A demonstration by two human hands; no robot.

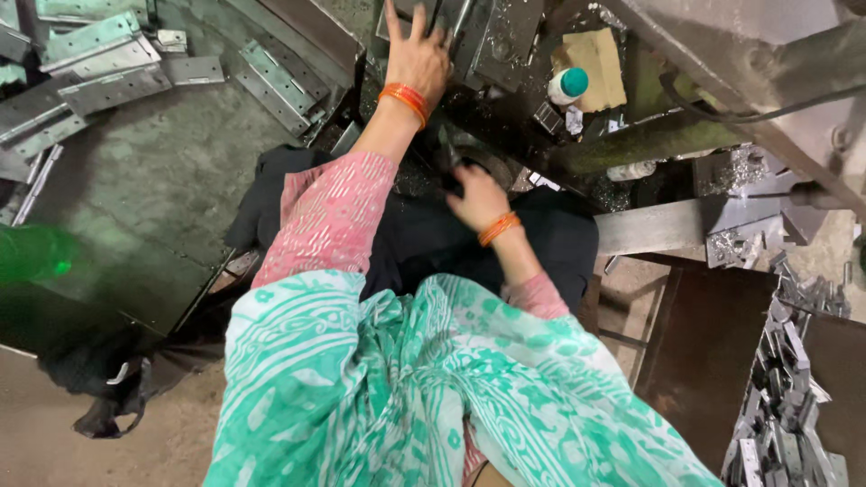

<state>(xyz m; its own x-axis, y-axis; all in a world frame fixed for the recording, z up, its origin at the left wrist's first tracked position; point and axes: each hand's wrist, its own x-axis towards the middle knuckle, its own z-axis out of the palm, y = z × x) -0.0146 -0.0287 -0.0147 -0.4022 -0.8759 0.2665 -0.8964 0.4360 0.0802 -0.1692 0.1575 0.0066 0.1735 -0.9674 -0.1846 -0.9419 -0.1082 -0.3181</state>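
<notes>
Right hand (476, 197) lay low near the lap, fingers curled on a dark part (448, 151), grip unclear. Farther off, left hand (418, 54) reached out, fingers spread flat against metal plates (492, 36) on the machine bed. White bottle (567, 86) stood just beyond, rightward. Hinge pieces (99, 72) lay far left.

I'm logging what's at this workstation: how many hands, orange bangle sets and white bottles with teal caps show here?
Hands: 2, the left hand reaching onto metal plates, the right hand nearer the lap.
Orange bangle sets: 2, one on each wrist.
White bottle with teal cap: 1.
Total: 5.
</notes>
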